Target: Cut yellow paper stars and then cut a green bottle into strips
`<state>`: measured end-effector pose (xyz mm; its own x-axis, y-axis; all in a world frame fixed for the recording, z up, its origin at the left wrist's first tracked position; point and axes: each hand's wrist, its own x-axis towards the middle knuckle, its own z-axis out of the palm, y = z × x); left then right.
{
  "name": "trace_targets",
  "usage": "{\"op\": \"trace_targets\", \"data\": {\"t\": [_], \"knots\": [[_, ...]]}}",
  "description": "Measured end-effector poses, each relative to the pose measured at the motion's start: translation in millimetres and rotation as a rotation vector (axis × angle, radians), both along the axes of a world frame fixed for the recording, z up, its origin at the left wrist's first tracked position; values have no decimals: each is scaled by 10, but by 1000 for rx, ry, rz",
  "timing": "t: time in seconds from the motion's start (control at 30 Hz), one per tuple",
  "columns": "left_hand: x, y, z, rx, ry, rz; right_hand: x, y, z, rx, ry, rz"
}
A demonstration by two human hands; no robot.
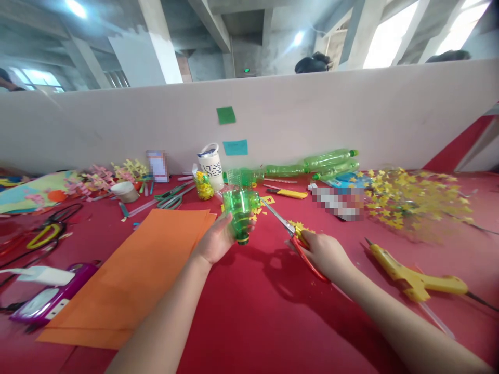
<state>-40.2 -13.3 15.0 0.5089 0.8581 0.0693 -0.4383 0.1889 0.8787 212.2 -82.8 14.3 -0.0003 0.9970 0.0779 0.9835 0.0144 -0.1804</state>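
Observation:
My left hand (219,240) is wrapped round a cut green plastic bottle piece (238,208), its narrow capped end pointing down and its wide end up. My right hand (322,254) holds scissors (310,262) with red and yellow handles. Their metal blades point up and left toward the bottle piece, a little to its right and not visibly on it. Behind the bottle piece are more green cut plastic (239,177) and yellow scraps with star shapes (268,200).
Orange sheets (136,270) and a purple power strip (58,296) lie left. A yellow glue gun (417,280) and gold star sprays (413,200) are right. Green bottles (331,160), a yellow cutter (290,194) and a white cup (211,167) stand or lie toward the partition (284,119).

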Motion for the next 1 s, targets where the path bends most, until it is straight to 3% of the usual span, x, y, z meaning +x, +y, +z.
{"op": "trace_targets", "data": {"t": [0.33,0.7,1.0], "knots": [[28,-24,26,95,17,122,-23,-27,-2,29,5,9],[180,-24,-215,563,589,452,-86,-93,69,1,-37,-2],[214,-12,-220,713,642,634,-111,-87,33,8,-11,3]]}}
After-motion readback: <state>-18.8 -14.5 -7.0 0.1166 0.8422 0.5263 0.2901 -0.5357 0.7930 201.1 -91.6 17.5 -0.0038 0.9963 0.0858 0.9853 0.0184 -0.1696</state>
